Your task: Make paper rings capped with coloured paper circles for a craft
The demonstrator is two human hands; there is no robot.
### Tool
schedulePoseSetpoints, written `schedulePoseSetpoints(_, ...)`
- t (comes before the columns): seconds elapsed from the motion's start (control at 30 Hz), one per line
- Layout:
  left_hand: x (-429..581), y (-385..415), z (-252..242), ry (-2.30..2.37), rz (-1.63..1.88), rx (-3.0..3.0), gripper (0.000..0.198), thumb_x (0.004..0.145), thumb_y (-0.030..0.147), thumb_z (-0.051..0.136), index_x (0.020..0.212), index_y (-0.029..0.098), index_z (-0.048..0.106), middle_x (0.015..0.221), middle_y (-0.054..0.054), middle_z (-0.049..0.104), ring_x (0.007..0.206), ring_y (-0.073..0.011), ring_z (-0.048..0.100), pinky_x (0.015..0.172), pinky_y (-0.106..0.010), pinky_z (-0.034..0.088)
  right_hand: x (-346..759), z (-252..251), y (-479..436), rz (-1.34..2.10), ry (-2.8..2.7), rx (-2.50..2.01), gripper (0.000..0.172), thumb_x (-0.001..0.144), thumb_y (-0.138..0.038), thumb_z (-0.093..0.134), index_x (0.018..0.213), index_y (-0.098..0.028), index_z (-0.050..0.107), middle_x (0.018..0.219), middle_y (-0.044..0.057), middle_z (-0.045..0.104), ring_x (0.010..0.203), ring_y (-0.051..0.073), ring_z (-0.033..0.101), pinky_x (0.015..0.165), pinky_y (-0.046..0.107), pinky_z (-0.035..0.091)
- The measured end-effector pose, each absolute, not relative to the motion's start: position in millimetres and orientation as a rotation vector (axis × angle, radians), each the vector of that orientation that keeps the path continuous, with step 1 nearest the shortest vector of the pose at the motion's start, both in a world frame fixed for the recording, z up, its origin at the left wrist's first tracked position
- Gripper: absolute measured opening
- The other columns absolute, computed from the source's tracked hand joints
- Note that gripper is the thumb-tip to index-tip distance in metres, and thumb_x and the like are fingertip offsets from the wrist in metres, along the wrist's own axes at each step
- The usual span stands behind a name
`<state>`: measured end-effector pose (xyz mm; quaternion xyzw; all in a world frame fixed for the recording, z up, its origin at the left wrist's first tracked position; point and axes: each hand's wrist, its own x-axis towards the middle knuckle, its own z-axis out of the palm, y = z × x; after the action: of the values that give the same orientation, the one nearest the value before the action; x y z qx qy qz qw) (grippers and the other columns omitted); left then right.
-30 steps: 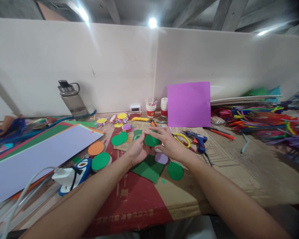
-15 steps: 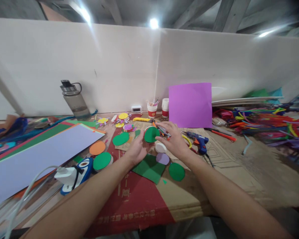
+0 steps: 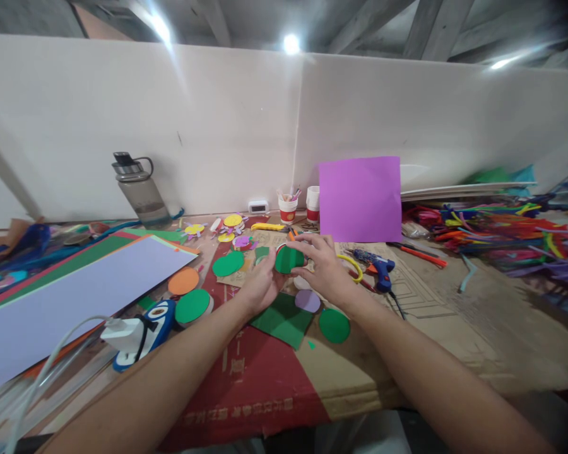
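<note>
Both my hands meet over the middle of the table on a small round thing covered by a green paper disc, with a red-and-white rim showing at its top. My left hand cups it from the left and below. My right hand has its fingers curled over the right side of it. Below my hands lie a green paper sheet, a lilac paper disc and another green disc.
More green discs and an orange disc lie to the left beside a large lilac sheet. A water bottle, paper cups, an upright purple sheet, yellow-handled scissors, a blue glue gun and several pipe cleaners surround the workspace.
Half a second ago my right hand had lifted off, showing the green disc's face; now its fingers are back over the right side, and both hands grip the round thing.
</note>
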<state>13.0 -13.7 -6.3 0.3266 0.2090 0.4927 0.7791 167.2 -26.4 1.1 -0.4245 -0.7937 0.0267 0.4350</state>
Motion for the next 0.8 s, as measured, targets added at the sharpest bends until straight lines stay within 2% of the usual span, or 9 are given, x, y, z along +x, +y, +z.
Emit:
schedulePoseSetpoints(0.17,14,-15,-7,0.462,1.078,0.741,0.033,0.088,0.038,0.060,0.108,0.013,0.067,0.102,-0.011,0.072,0.090,-0.0195,0.068,0.077,-0.030,0.054,168,3,-29,0.041,-1.980,-1.104,0.056,0.075,-0.013,0.072,0.126,-0.033,0.061,0.129,0.005,0.055,0.116,0.028,0.044,0.101,0.050,0.040)
schedulePoseSetpoints(0.33,11,-16,-7,0.534,1.159,0.779,0.027,0.077,0.025,0.072,0.101,0.014,0.068,0.100,-0.008,0.072,0.092,-0.0200,0.067,0.078,-0.031,0.055,167,2,-29,0.040,-2.012,-1.114,0.052,0.077,-0.013,0.069,0.125,-0.033,0.062,0.132,0.007,0.053,0.120,0.028,0.041,0.103,0.050,0.038)
schedulePoseSetpoints(0.57,5,-14,-5,0.529,1.138,0.768,0.023,0.076,0.021,0.068,0.097,0.013,0.069,0.100,-0.008,0.073,0.092,-0.0218,0.068,0.083,-0.038,0.056,168,3,-26,0.234,-1.870,-1.091,0.046,0.081,-0.020,0.065,0.126,-0.028,0.059,0.126,0.009,0.057,0.121,0.026,0.048,0.102,0.047,0.040)
schedulePoseSetpoints(0.8,5,-13,-5,0.484,1.201,0.769,0.017,0.075,0.021,0.064,0.091,0.014,0.067,0.097,-0.007,0.073,0.097,-0.0231,0.067,0.088,-0.042,0.054,170,-3,-18,0.520,-1.670,-1.123,0.022,0.085,-0.034,0.058,0.103,-0.021,0.064,0.110,0.008,0.064,0.103,0.021,0.059,0.085,0.036,0.049)
